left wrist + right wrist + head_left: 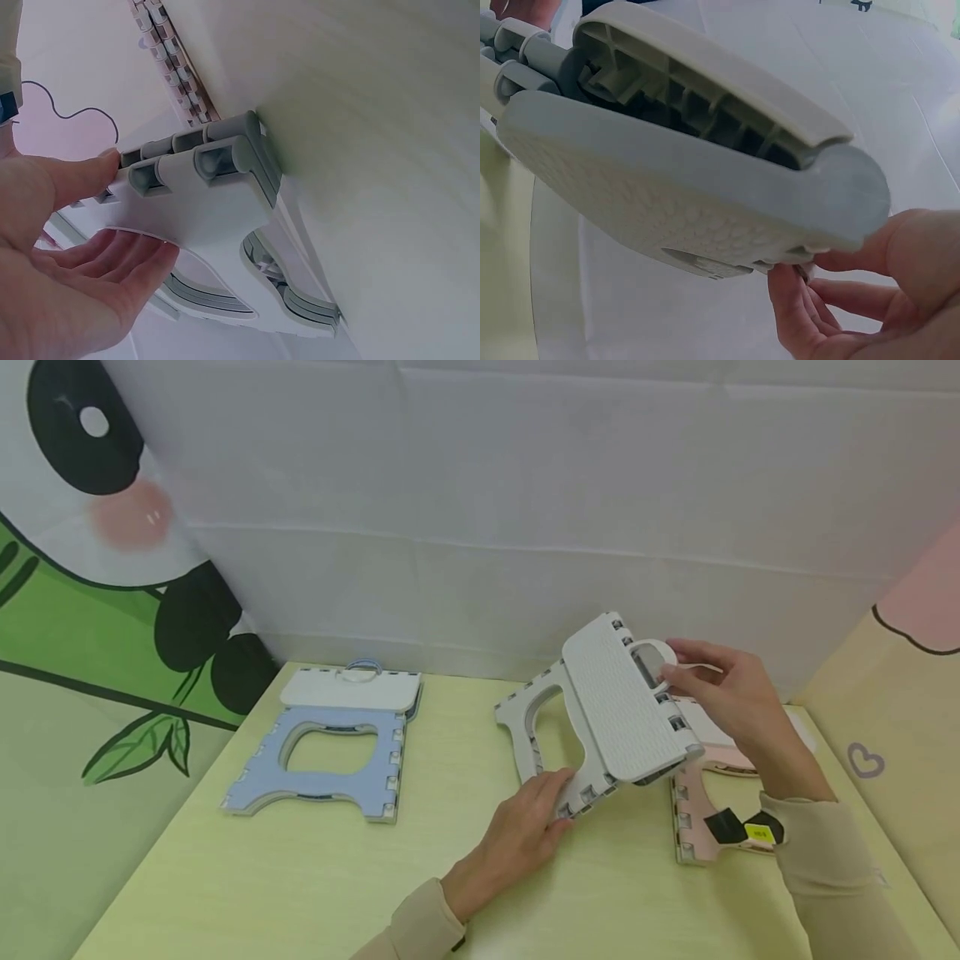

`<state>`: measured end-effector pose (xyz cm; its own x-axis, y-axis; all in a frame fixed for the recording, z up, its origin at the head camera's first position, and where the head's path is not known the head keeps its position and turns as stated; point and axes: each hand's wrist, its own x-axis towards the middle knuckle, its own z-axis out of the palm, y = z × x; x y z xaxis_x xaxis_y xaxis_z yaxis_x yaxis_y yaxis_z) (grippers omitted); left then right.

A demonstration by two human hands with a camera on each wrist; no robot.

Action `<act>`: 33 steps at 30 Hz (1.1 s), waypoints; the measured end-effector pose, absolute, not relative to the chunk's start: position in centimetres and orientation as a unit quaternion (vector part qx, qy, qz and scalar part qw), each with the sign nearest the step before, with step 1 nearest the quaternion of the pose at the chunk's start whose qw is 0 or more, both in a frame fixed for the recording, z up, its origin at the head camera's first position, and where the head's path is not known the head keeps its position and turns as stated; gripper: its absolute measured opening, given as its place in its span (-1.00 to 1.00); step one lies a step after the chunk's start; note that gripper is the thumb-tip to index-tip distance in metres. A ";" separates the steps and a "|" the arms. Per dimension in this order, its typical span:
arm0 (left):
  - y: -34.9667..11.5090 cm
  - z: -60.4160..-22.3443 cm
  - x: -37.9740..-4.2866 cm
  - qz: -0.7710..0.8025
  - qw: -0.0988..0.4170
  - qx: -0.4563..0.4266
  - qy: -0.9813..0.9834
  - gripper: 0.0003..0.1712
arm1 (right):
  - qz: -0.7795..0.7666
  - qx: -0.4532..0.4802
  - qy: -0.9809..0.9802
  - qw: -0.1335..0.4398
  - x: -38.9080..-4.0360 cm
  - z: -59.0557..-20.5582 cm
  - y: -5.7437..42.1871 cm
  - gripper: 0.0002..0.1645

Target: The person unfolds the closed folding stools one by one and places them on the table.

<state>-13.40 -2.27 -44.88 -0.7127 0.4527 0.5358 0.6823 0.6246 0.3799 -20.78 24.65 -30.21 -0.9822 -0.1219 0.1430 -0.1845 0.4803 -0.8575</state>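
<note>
A white folding step stool (pixel 622 702), folded flat with a textured top, is held tilted over the table between both hands. My left hand (pixel 517 835) grips the edge of its lower leg panel. In the left wrist view, the thumb of the left hand (pixel 75 247) lies on the hinged edge and the fingers curl under the panel. Up at the top edge, my right hand (pixel 723 693) pinches the white carrying handle (pixel 663 649) between thumb and fingers. The right wrist view shows the stool's folded end (pixel 667 172) close up, its ribbed inside visible.
A blue and white folded stool (pixel 384 756) lies flat on the table (pixel 300 893) at the left. To the right, a pink and white folded stool (pixel 692 827) lies partly behind the right arm. A pale sheet (pixel 487 485) rises along the back edge.
</note>
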 end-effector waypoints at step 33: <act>-3.6 -44.5 -15.1 -0.333 0.130 -0.402 -0.843 -0.31 | 0.506 0.077 -0.854 0.091 -18.8 -28.0 21.1 -0.37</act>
<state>-15.13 -3.63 -44.48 -0.6423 0.5919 0.4869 0.7649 0.4550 0.4559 -18.80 21.10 -27.98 -0.9717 -0.0397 0.2327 -0.2231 0.4758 -0.8508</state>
